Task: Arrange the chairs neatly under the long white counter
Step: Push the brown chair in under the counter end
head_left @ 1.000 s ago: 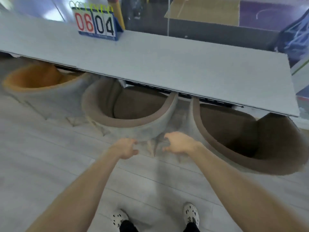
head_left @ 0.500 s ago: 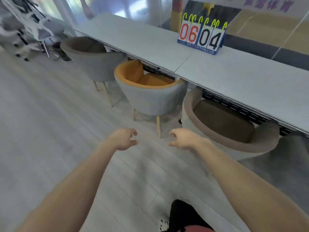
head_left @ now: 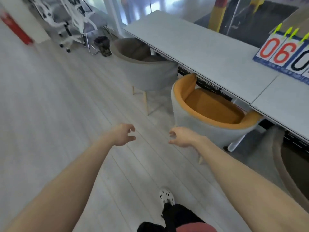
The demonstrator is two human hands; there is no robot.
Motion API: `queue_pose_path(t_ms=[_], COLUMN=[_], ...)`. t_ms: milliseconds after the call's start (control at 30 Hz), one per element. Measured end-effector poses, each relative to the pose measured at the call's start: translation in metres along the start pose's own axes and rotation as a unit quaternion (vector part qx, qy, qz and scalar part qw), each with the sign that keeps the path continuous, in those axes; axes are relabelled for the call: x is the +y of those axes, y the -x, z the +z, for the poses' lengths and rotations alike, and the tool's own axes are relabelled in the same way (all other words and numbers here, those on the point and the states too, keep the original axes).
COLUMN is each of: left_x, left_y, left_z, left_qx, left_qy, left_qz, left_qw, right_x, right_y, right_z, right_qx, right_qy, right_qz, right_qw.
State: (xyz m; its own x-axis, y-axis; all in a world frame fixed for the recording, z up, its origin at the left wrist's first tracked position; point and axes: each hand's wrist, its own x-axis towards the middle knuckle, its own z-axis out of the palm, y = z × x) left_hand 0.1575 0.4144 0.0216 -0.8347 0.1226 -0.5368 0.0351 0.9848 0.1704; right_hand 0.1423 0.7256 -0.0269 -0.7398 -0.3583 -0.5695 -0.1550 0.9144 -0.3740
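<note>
1. Both my hands are out in front of me and empty. My left hand [head_left: 122,135] has its fingers [head_left: 131,128] loosely curled and apart, holding nothing; my right hand [head_left: 181,137] is the same, fingers [head_left: 172,131] half bent and spread, just beside the back of the nearest chair but, as far as I can tell, not gripping it.

2. The orange-lined chair [head_left: 212,113] stands at the long white surface [head_left: 209,52]. Its seat sits partly under the edge, but its grey back stands well out into the floor and it looks turned at an angle to the edge. I judge this one not yet tidy.

3. The grey chair [head_left: 147,71] further along is also only partly tucked: one side is under the surface, the rest with its pale wooden legs stands out on the floor. It too seems skewed, so I count it as still to do.

4. At the right edge of the view a brown-seated chair [head_left: 294,166] shows only in part; it seems close in under the surface, but too little is visible for me to say it is finished.

5. A flip scoreboard [head_left: 284,52] stands on the surface, clear of the chairs. White office chairs [head_left: 66,20] and a dark bin [head_left: 102,45] sit at the far end, apart from the row.

6. My judgement: the job is midway at best. At least two chairs need squaring and pushing in, and the orange-lined one is the nearest to my hands.
</note>
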Motion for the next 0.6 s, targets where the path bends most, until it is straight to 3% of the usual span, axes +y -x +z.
queue_pose_path(t_ms=[267, 600], left_x=[-0.131, -0.267], left_y=[-0.116, -0.311], left_z=[-0.098, -0.243], left_qx=[0.01, -0.032], left_qy=[0.012, -0.025], left_qz=[-0.009, 0.061], left_qw=[1.0, 0.997], right_x=[-0.098, -0.174], right_y=[-0.161, -0.346], right_z=[-0.099, -0.18], right_qx=[0.036, 0.068], right_qy=[0.015, -0.049], right_qz=[-0.022, 0.071], right_qw=[0.999, 0.994])
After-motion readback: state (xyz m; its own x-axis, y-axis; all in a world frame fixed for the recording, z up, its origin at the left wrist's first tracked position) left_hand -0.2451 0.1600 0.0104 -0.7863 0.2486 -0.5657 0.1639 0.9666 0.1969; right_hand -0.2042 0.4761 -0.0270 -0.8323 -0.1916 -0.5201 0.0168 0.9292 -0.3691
